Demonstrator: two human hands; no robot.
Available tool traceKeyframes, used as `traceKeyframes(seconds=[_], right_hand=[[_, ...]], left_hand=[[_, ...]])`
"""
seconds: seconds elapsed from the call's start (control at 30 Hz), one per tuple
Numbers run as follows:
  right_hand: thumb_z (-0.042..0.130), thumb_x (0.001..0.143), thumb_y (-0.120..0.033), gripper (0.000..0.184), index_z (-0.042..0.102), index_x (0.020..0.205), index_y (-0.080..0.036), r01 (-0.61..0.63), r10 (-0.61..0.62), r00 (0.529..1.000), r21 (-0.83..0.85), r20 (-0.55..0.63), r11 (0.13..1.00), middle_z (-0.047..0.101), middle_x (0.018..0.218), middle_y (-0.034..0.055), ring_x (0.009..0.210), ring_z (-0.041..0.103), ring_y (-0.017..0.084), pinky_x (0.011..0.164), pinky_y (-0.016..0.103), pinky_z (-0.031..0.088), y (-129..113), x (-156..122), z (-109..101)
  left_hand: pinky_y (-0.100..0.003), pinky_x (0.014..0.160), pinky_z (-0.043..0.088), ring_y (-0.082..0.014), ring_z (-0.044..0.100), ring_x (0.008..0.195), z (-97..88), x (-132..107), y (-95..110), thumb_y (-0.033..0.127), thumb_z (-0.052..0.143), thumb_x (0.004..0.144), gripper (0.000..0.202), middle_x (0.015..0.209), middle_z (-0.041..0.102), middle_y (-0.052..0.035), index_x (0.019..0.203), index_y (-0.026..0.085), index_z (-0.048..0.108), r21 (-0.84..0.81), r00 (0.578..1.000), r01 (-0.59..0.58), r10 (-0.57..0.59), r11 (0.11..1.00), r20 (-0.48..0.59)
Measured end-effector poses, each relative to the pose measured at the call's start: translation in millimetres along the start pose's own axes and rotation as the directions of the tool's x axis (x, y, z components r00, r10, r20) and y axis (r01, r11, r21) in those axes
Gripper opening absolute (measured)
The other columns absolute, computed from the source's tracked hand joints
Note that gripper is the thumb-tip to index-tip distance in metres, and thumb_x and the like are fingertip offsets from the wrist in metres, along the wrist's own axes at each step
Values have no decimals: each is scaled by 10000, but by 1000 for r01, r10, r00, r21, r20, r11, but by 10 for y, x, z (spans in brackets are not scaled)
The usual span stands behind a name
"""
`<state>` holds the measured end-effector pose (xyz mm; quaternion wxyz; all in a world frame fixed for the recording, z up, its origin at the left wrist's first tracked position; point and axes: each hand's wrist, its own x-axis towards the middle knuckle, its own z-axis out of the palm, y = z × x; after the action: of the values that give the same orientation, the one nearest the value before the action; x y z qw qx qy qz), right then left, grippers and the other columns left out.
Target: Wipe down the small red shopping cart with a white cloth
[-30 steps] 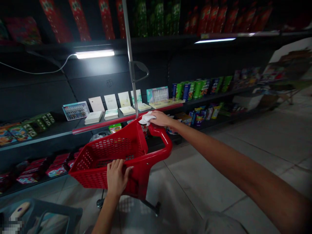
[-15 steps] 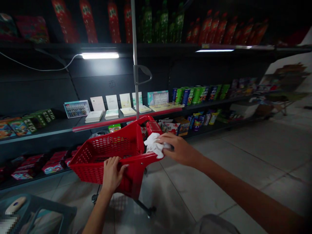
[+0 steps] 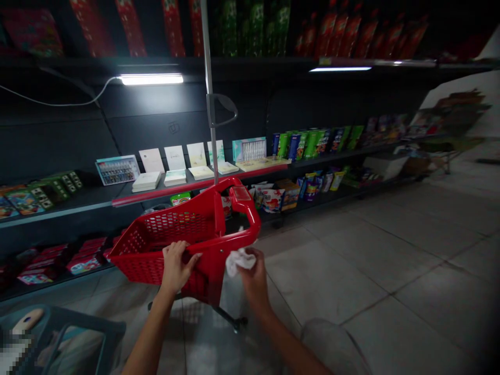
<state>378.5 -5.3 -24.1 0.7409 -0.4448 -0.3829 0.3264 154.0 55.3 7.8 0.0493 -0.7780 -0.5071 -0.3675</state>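
Landmark = red plastic shopping basket point(image 3: 207, 284). Far left, front of basket: grey crate point(image 3: 66, 333) w/ cream handle point(image 3: 26, 321) lying in it, partly pixelated. Behind basket, on dark shelf: boxed paint sets point(image 3: 117, 170), white cards point(image 3: 174, 158). LH point(image 3: 175, 266) on basket's near rim, fingers curled over plastic, clamped. Metal pole point(image 3: 209, 88) rises behind basket's far end. RH point(image 3: 254, 278) just right of basket, below its red handle point(image 3: 250, 213), clamped on white cloth point(image 3: 239, 261). Cloth bunched in fingers, right beside basket wall; can't tell if touching. Hands apart, basket corner between them.

Change: RH + cloth have dropped from rim level to below handle, so cloth now sits low, off the rim; LH grip unchanged. Right of basket: snack pouches point(image 3: 272, 200) on low shelf, tile floor point(image 3: 332, 276), grey-clad knee point(image 3: 332, 346) at bottom right.
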Motion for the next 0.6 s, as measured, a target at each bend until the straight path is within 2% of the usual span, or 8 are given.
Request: traceKeyframes(seconds=[0.07,0.2,0.27,0.37,0.4,0.47,0.6], right_hand=[[729,741,-311,486,536,1179,-231,-4,9,992,-39,126,999,682,1120,60,982,678,207,869,348,566,214,-141,92],[695,766,-336,528,524,1250,-213,5,28,982,-171,188,985,674,1177,90,1031,677,224,930,386,547,588,-296,104],[712,735,-324,467,576,1166,-203,-70,145,953,-269,268,961,704,1083,74,958,690,226,907,396,544,755,-334,31],[749,639,-258,377,623,991,-207,-214,343,877,-364,338,906,731,943,38,868,699,235,847,399,544,877,-349,-56],[745,631,-244,369,625,978,-211,-248,371,870,-363,325,898,734,928,32,853,698,235,830,395,544,853,-337,-63],[735,662,-255,394,623,1038,-215,-262,354,892,-318,280,911,734,928,28,839,694,227,803,375,543,695,-281,-46],[738,753,-338,445,597,1156,-211,-128,160,965,-160,208,979,713,998,32,898,675,195,811,310,531,197,-141,44]], left_hand=[[-408,869,352,-262,577,926,-7,2,9,462,599,929,226,942,674,-41,951,237,576,7,1000,8,-8,1000,0],[-406,873,345,-257,575,929,-27,8,22,461,585,938,227,939,672,-39,935,235,568,14,1000,26,-26,1000,17],[-402,871,344,-255,573,931,-37,10,25,466,581,939,235,938,668,-39,932,231,567,16,999,27,-27,1000,25],[-405,879,345,-255,569,926,-53,5,34,488,583,931,261,934,664,-41,943,228,565,18,999,31,-31,999,22],[-406,882,346,-255,569,926,-58,2,40,500,590,923,275,935,664,-43,948,227,564,15,999,33,-34,999,20],[-407,886,349,-255,569,927,-70,-5,54,520,607,904,299,937,665,-44,954,227,568,3,999,39,-39,999,19],[-414,911,350,-245,570,925,-106,-15,81,542,629,874,320,922,666,-32,916,230,577,-28,997,66,-66,997,30]])
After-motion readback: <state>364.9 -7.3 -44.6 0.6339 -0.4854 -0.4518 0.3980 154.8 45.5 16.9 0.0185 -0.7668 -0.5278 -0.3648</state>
